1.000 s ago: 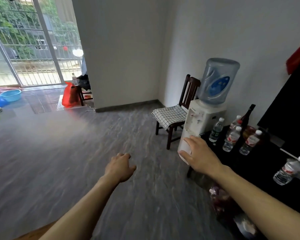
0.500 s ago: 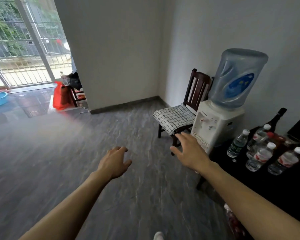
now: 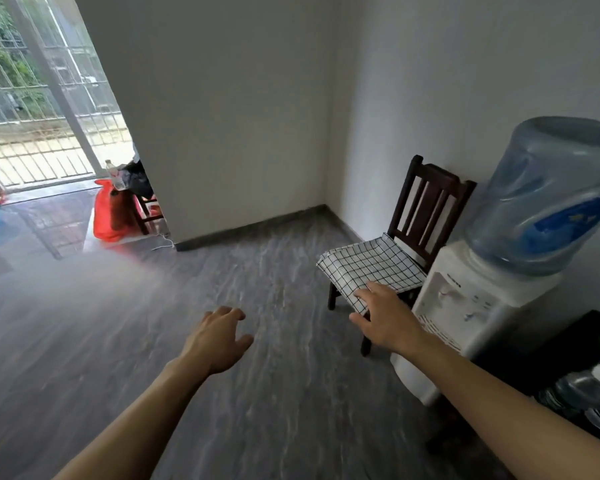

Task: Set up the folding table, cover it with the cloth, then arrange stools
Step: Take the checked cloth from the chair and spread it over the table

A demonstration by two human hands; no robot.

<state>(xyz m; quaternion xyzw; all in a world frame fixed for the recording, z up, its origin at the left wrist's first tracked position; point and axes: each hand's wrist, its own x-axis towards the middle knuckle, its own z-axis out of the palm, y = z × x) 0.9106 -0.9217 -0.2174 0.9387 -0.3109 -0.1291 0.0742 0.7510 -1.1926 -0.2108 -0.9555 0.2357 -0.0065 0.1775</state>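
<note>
The checked cloth (image 3: pixel 371 268) lies folded on the chair (image 3: pixel 426 209) seat, under your right hand's (image 3: pixel 383 320) fingertips. Fingers loosely spread, nothing gripped; contact uncertain. Left hand (image 3: pixel 219 337) relaxed, empty, well left. Pinch the near folded edge and lift it whole, avoiding the dispenser (image 3: pixel 471 306) just right.

Checked cloth (image 3: pixel 371 268), dark wooden chair (image 3: pixel 426 202)
</note>
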